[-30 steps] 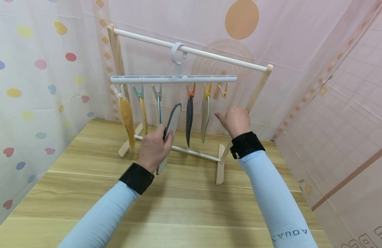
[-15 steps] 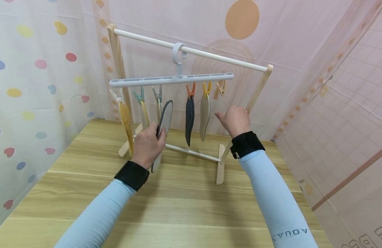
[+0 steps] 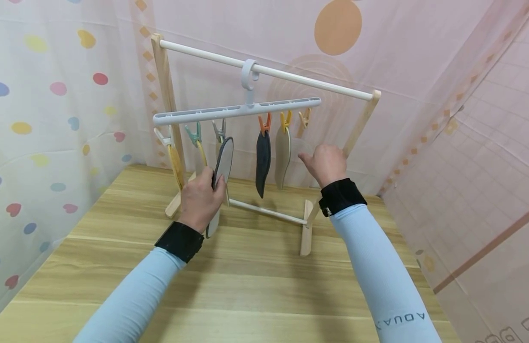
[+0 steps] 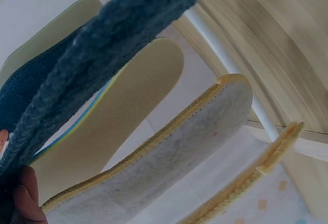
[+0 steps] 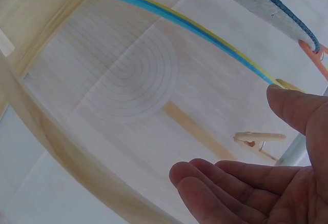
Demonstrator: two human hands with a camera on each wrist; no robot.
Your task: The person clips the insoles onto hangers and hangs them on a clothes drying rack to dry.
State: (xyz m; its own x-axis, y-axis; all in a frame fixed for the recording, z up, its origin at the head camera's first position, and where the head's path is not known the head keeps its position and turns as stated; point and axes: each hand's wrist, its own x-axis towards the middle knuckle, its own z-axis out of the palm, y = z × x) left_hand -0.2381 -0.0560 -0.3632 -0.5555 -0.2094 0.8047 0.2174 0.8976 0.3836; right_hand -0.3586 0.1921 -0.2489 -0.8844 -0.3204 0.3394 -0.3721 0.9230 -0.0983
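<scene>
My left hand (image 3: 201, 197) grips an insole (image 3: 224, 159) with a grey underside and a dark blue fleecy top (image 4: 110, 42), held roughly upright. It is in front of a grey clip (image 3: 219, 128) on the pale blue hanger (image 3: 204, 115). A yellow-edged grey insole (image 4: 159, 149) and a beige insole (image 4: 138, 101) hang close by. My right hand (image 3: 329, 164), fingers loosely bent and thumb apart, holds nothing. Nearest to it are a bare tan clip (image 3: 305, 118) and a beige insole (image 3: 283, 159) under a yellow clip (image 3: 286, 121).
The hanger hooks over the white rail (image 3: 311, 82) of a wooden rack (image 3: 362, 119). A dark insole (image 3: 263, 164) hangs from an orange clip (image 3: 265, 124), and a yellow fleecy insole (image 3: 176, 164) from a white clip (image 3: 163, 136). The rack stands on a wooden table (image 3: 256, 286) before patterned curtains.
My left hand has moved left with the insole. The hanger has turned, its left end lower in view and its right end higher, and the hung insoles have swung. My right hand stays put.
</scene>
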